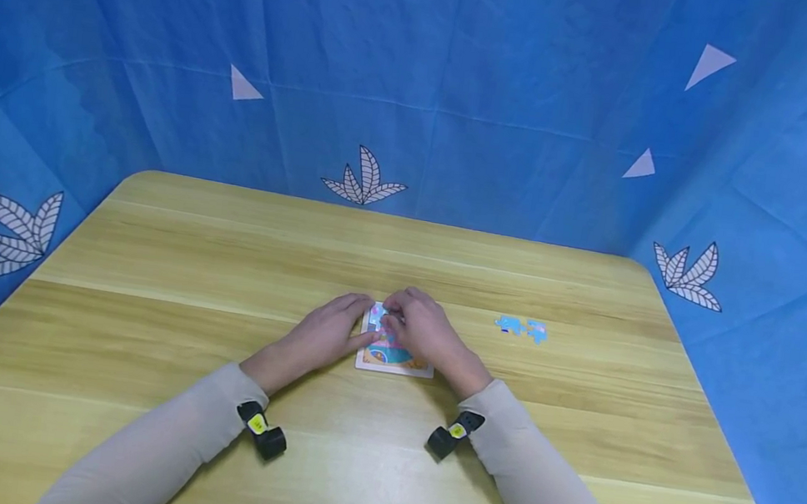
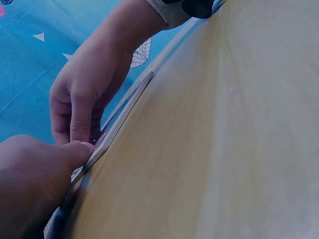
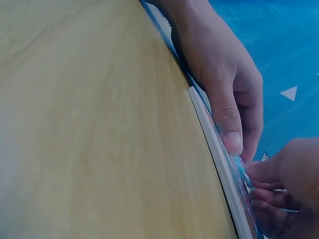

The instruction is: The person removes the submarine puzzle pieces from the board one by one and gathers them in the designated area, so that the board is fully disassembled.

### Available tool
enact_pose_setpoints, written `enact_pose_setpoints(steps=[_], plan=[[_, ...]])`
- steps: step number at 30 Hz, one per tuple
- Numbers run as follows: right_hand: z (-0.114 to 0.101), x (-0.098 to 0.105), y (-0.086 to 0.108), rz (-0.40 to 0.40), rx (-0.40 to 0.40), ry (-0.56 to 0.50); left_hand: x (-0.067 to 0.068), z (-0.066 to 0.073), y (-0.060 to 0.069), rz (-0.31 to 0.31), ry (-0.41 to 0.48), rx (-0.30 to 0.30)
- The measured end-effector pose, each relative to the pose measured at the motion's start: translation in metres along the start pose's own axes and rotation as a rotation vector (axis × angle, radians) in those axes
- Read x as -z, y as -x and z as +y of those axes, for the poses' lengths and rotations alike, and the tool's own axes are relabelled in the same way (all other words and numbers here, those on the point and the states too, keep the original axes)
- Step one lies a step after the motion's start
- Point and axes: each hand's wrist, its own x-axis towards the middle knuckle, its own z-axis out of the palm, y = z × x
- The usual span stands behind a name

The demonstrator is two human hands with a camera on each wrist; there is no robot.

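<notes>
A small puzzle board (image 1: 395,370) lies flat on the table (image 1: 221,263), just below the middle of the head view. Its near edge runs left to right, almost level with the bottom of the frame, and its sides run up the frame; seen at this slant, I cannot tell which way is longer. The board has a pale, thin rim around a bright picture: pink in the middle, a blue curved shape below it, and orange-tan along the bottom edge. The upper part is partly hidden by the hands.

The left hand (image 1: 318,331) rests at the board's left side, its fingers loosely extended by the upper left corner and its thumb on the picture. The right hand (image 1: 430,333) reaches over the upper right part, fingers bent down onto the picture; I cannot tell whether they hold a piece.

To the right, well apart from the board, two blue puzzle pieces (image 1: 509,325) lie side by side; the right-hand one has a pinkish patch.
</notes>
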Motion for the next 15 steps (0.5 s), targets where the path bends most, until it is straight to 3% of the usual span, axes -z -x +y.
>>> enact_pose_setpoints(steps=[9, 15], plan=[[0.0025, -0.0032, -0.0026, 0.038, -0.089, -0.123, -0.0023, -0.0008, -0.0001, 0.011, -0.002, -0.017], [0.0066, -0.0033, -0.0046, 0.084, -0.107, -0.233, -0.0011, -0.0010, -0.0005, 0.005, 0.000, -0.011]])
